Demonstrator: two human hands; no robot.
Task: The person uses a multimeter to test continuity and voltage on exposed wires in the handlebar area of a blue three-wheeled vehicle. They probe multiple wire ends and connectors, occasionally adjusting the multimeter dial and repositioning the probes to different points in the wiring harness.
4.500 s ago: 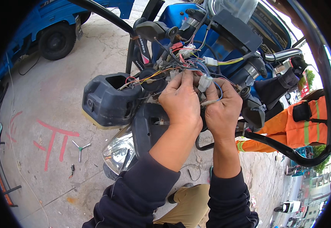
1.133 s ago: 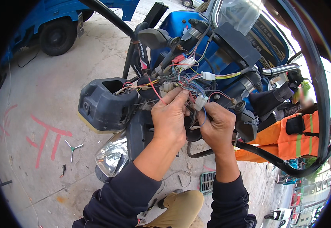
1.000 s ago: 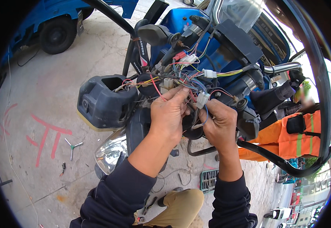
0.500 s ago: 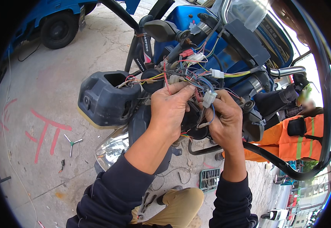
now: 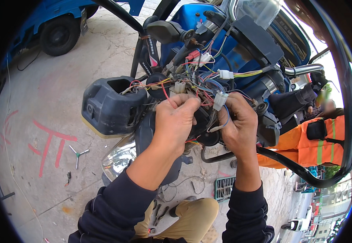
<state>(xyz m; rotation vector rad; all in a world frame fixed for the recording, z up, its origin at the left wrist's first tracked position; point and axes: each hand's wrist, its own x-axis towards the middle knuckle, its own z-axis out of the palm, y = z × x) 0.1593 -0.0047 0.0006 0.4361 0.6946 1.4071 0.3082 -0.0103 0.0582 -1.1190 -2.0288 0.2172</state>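
Note:
My left hand (image 5: 172, 121) is closed, pinching a red wire (image 5: 166, 94) between thumb and fingers; the wire's upper part sticks up past the knuckles. My right hand (image 5: 240, 121) is closed around a white wire connector (image 5: 220, 100) and its wires, with a blue wire looping by the thumb. Both hands work at a tangle of coloured wires (image 5: 208, 83) at the front of a blue vehicle. Beyond them are another white connector (image 5: 225, 74), a beige connector (image 5: 179, 87) and a red connector (image 5: 192, 55). My fingers partly hide the wire ends between them.
A black headlight housing (image 5: 113, 106) hangs left of the wires. Black tube bars (image 5: 301, 172) curve round the right side. On the ground lie a three-armed wrench (image 5: 78, 154) and a green crate (image 5: 224, 188). A person in an orange vest (image 5: 325, 139) stands at right.
My left hand has drawn back slightly left and down with the red wire, widening the gap between the hands. The beige connector behind shows more. My right hand keeps its grip.

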